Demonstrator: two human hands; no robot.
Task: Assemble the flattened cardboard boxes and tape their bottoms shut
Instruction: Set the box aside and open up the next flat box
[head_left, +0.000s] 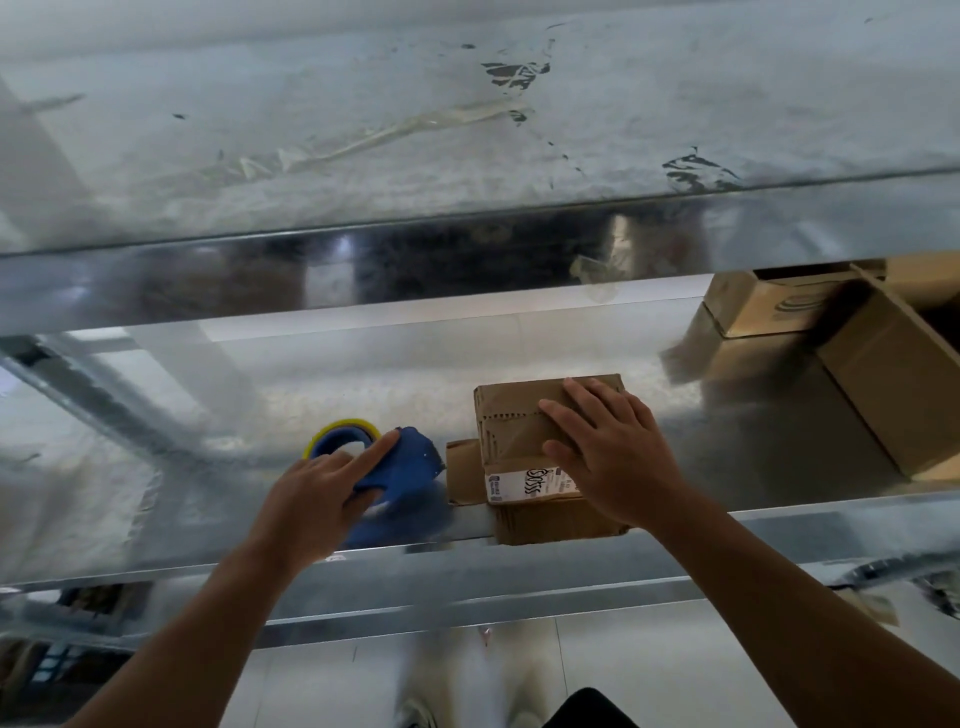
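**Both hands down on the lower shelf, one on each object**

Left hand (317, 499) curled round the blue tape dispenser (410, 467), gripping its body, with the index finger (382, 448) stretched along the top toward the yellow-edged tape roll (337, 432) at the far end. Dispenser resting on the metal shelf (249, 379), just left of the small cardboard box (514, 415) and close to its loose side flap (464, 470); impossible to tell whether touching.

Right hand (613, 457) laid flat on top of that box, fingers (587, 405) straight and spread, pressing rather than gripping. Box closed on its upper face, marked by a perforated line, with a white printed label (524, 480) toward the near side. Sits at the near edge of the shelf.

Further right on the same shelf, well apart, larger cardboard boxes (883, 384) set at angles, partly hidden by the tier above.

Overhead, a dull grey metal worktop (260, 78), smeared with strips of clear tape (415, 127) and dark scuffs. Below the shelf edge, pale floor (597, 654).
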